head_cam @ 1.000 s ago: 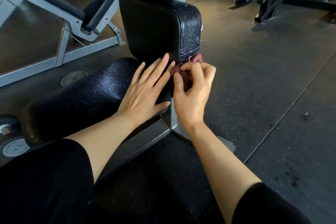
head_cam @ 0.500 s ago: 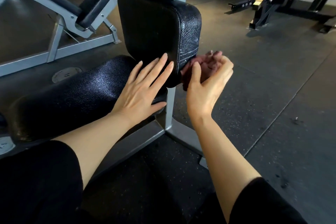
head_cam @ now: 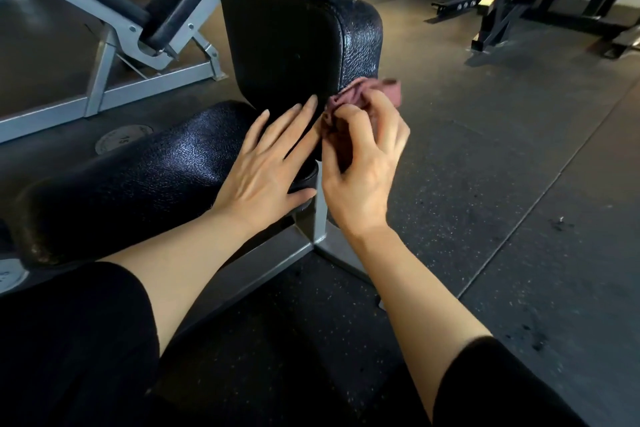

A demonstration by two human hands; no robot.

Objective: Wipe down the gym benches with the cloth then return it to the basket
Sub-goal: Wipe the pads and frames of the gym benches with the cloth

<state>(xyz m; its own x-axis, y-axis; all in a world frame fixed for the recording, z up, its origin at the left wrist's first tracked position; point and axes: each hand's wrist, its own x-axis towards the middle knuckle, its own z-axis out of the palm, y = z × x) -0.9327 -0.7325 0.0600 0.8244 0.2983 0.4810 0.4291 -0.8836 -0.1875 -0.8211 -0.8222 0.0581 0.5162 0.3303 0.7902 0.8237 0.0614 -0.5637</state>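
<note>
A black padded gym bench fills the middle of the view, with a long seat pad [head_cam: 138, 177] and an upright back pad [head_cam: 294, 42]. My left hand [head_cam: 266, 166] lies flat with straight fingers on the near end of the seat pad, fingertips at the foot of the back pad. My right hand [head_cam: 363, 163] pinches a bunched dusky-pink cloth [head_cam: 360, 94] against the lower right corner of the back pad. Part of the cloth is hidden behind my fingers. No basket is in view.
The bench's grey steel frame [head_cam: 318, 218] stands on dark rubber flooring. A second bench with a grey frame [head_cam: 114, 45] sits behind on the left. Weight plates [head_cam: 123, 139] lie on the floor at left. A black rack [head_cam: 512, 3] stands at the back right.
My right hand went from the back pad's lower corner out to the right with its fingers loosened, then came back and closed on the cloth. My left hand stayed flat on the seat pad.
</note>
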